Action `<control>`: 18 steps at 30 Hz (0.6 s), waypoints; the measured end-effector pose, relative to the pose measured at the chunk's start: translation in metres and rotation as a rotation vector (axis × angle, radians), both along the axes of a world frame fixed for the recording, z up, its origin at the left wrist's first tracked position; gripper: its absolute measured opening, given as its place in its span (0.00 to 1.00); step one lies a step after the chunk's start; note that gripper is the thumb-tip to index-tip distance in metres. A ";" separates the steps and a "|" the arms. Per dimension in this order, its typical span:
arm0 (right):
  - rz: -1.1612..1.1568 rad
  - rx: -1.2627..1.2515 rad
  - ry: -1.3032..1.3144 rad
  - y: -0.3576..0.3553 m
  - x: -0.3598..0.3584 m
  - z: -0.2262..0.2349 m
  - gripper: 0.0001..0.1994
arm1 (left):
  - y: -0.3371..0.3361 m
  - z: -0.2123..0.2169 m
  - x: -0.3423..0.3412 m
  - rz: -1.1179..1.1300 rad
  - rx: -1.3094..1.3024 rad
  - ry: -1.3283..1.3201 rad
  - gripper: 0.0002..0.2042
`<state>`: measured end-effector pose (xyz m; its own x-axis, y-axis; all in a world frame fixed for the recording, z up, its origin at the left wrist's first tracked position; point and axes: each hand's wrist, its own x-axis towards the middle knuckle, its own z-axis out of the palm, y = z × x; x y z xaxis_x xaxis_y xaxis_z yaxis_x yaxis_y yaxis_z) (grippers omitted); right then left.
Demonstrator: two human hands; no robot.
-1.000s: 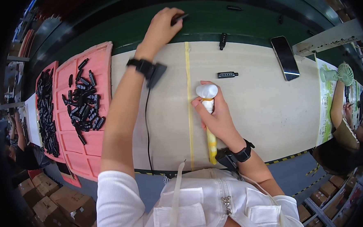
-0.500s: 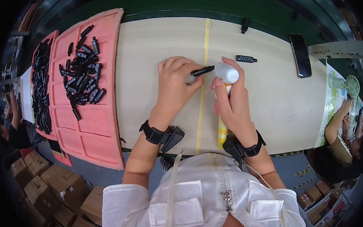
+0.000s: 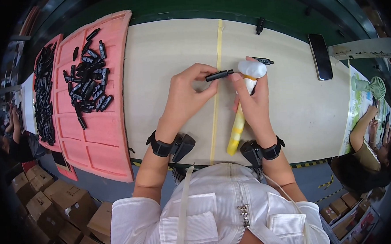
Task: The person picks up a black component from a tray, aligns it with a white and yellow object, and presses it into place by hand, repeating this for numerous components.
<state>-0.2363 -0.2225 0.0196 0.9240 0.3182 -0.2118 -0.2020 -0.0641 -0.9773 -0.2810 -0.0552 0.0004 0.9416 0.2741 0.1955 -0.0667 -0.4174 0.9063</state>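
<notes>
While the left hand [image 3: 183,94] pinches a small black part [image 3: 218,75] in its grip over the pale tabletop [image 3: 301,116], right hand [image 3: 255,104] curled around a white-headed yellow stick [image 3: 238,122], pink tray [image 3: 111,144] of black pieces [image 3: 86,87] farther left.

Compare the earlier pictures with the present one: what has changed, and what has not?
The left hand has come back from over the green surface to beside the right hand, pinching a black piece. The yellow stick now leans, its near end to the left. No release shows. The right hand still holds the stick; the phone and pink tray stay put.
</notes>
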 end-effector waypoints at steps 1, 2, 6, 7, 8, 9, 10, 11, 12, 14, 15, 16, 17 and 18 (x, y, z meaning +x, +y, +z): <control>-0.007 0.027 -0.004 0.000 0.001 0.000 0.25 | -0.002 0.003 -0.002 -0.027 -0.164 0.062 0.10; -0.014 0.053 -0.009 -0.001 0.002 0.000 0.26 | -0.004 0.005 -0.003 -0.054 -0.328 0.124 0.10; 0.004 0.100 -0.008 -0.004 0.002 -0.002 0.27 | -0.012 0.006 -0.004 -0.072 -0.725 0.143 0.09; 0.002 0.100 -0.007 -0.005 0.002 -0.002 0.27 | -0.012 0.004 -0.004 -0.074 -0.726 0.145 0.09; 0.007 0.106 -0.006 -0.005 0.002 0.000 0.27 | -0.012 0.001 -0.005 -0.074 -0.678 0.140 0.10; 0.011 0.112 -0.005 -0.005 0.001 0.001 0.28 | -0.011 -0.001 -0.004 -0.073 -0.630 0.135 0.11; 0.016 0.119 -0.003 -0.004 0.001 0.002 0.28 | -0.011 -0.002 -0.005 -0.072 -0.582 0.130 0.12; 0.015 0.120 -0.002 -0.004 0.000 0.001 0.28 | -0.012 -0.004 -0.005 -0.073 -0.581 0.131 0.12; 0.011 0.121 -0.007 -0.003 0.000 0.001 0.28 | -0.014 -0.004 -0.005 -0.072 -0.608 0.136 0.12; -0.001 0.120 -0.018 -0.003 0.001 -0.001 0.29 | -0.018 -0.001 -0.004 -0.074 -0.666 0.145 0.13; -0.002 0.121 -0.017 -0.004 0.001 -0.002 0.29 | -0.017 0.002 -0.006 -0.074 -0.665 0.146 0.13; 0.011 0.104 -0.011 -0.004 0.001 -0.004 0.30 | -0.016 0.006 -0.009 -0.091 -0.546 0.200 0.12; 0.025 0.089 -0.004 -0.005 0.001 -0.006 0.30 | -0.013 0.012 -0.013 -0.107 -0.425 0.253 0.12; 0.042 0.077 0.004 -0.004 0.001 -0.007 0.30 | -0.009 0.016 -0.016 -0.118 -0.300 0.306 0.11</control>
<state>-0.2351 -0.2270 0.0124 0.9088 0.3720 -0.1888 -0.2045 0.0027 -0.9789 -0.2972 -0.0637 0.0161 0.9720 0.1628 -0.1692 0.1922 -0.1381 0.9716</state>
